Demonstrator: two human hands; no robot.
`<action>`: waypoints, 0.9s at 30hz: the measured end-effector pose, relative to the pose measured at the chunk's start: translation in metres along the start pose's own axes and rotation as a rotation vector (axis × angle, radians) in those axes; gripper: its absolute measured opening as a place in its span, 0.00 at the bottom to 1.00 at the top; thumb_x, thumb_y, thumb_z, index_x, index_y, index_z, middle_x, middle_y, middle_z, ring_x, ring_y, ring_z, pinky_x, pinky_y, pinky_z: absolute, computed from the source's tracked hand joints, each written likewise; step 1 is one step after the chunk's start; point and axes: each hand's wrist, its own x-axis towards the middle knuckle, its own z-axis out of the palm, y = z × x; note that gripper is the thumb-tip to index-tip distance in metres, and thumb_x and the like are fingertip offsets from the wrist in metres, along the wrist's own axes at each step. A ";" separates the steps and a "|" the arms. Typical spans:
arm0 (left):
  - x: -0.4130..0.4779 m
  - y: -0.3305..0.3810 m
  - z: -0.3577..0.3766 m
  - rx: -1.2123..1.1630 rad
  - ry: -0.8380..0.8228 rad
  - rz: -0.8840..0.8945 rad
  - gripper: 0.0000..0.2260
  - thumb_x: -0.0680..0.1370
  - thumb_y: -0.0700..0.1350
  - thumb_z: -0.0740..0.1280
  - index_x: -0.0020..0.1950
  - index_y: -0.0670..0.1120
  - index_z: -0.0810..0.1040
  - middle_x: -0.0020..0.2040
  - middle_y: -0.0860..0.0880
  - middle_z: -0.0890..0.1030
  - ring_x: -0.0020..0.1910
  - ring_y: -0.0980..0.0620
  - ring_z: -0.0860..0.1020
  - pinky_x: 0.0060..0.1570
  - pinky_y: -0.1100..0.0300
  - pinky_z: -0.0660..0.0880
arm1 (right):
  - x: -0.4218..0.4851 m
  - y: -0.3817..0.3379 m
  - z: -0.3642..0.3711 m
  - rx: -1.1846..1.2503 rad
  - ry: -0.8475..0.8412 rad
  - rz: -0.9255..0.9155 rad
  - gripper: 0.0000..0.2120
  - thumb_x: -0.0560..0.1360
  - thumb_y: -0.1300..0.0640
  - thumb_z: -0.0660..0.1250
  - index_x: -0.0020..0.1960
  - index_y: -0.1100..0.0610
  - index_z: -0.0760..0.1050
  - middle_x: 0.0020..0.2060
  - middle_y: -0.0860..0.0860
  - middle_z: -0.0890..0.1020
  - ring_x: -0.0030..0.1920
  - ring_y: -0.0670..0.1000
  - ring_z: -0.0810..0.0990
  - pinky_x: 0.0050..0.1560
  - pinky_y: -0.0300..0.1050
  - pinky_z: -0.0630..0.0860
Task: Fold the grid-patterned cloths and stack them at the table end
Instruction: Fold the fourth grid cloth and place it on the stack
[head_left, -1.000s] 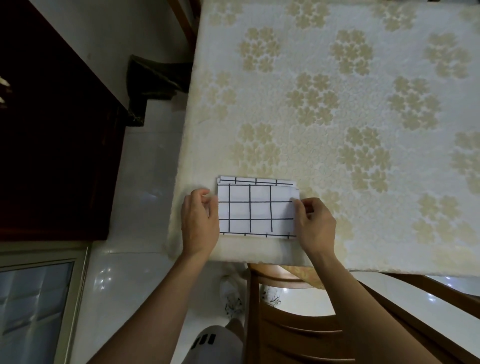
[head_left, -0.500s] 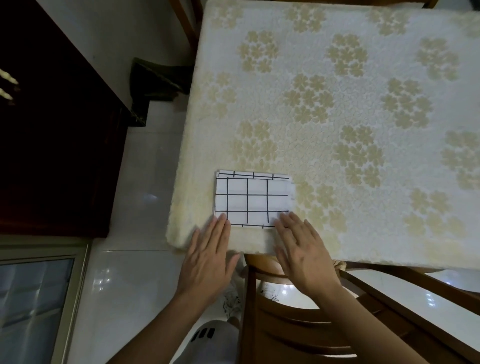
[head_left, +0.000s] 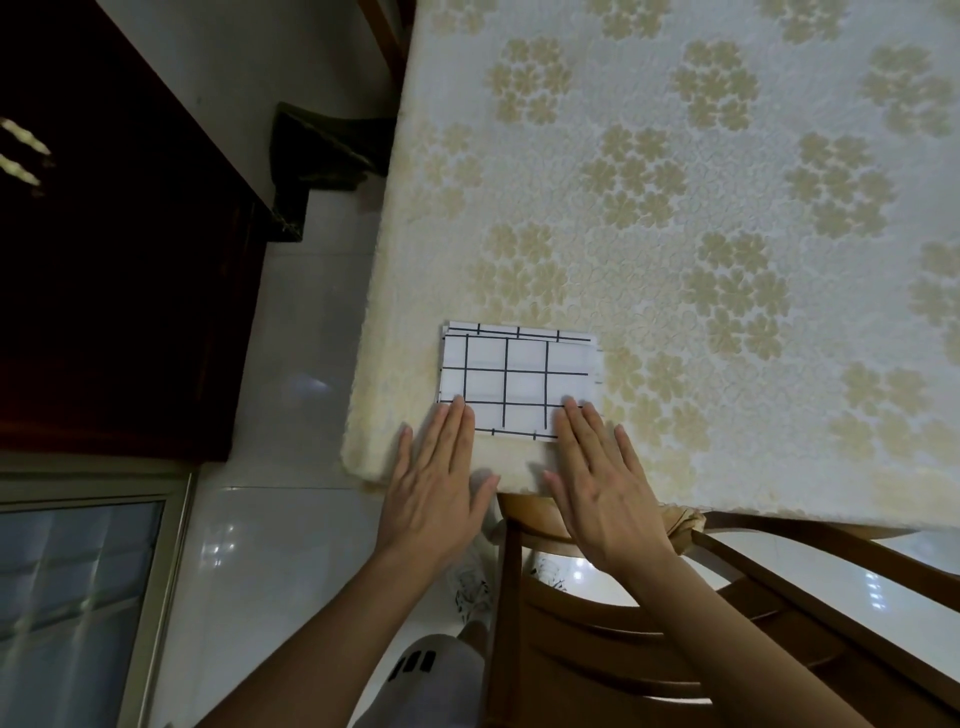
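A folded white cloth with a black grid (head_left: 519, 379) lies flat near the front left corner of the table (head_left: 727, 260), which wears a cream floral cover. A second folded grid layer peeks out under its far edge. My left hand (head_left: 441, 483) is flat and open, its fingertips resting on the cloth's near left corner. Flat and open as well, my right hand (head_left: 602, 483) has its fingertips on the near right corner. Neither hand grips the cloth.
A wooden chair (head_left: 649, 623) stands right below the table's near edge, under my right forearm. Glossy white floor tiles lie to the left, with dark wooden furniture (head_left: 104, 286) beyond. The table's left edge runs just left of the cloth.
My hands let go of the cloth's side edges and drew back toward me. They have since slid forward, flat, with fingertips on its near edge.
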 end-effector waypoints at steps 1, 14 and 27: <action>0.002 0.000 -0.001 -0.001 -0.002 -0.002 0.34 0.81 0.63 0.41 0.81 0.45 0.40 0.81 0.48 0.39 0.79 0.52 0.36 0.78 0.45 0.44 | 0.001 0.000 0.000 -0.004 -0.004 0.007 0.32 0.84 0.40 0.37 0.81 0.59 0.44 0.81 0.55 0.45 0.81 0.53 0.42 0.78 0.58 0.49; 0.030 -0.001 -0.014 -0.013 -0.009 -0.018 0.35 0.78 0.65 0.34 0.80 0.47 0.35 0.80 0.50 0.35 0.78 0.54 0.32 0.78 0.49 0.37 | 0.024 0.004 -0.002 0.046 0.028 0.050 0.37 0.82 0.35 0.34 0.81 0.58 0.47 0.81 0.53 0.47 0.81 0.52 0.43 0.79 0.59 0.50; 0.050 -0.004 -0.023 -0.030 -0.003 -0.032 0.36 0.78 0.66 0.35 0.80 0.46 0.37 0.81 0.51 0.37 0.78 0.56 0.33 0.78 0.49 0.39 | 0.043 0.006 0.000 0.081 0.093 0.069 0.36 0.82 0.36 0.40 0.81 0.58 0.49 0.81 0.53 0.50 0.81 0.51 0.45 0.80 0.56 0.47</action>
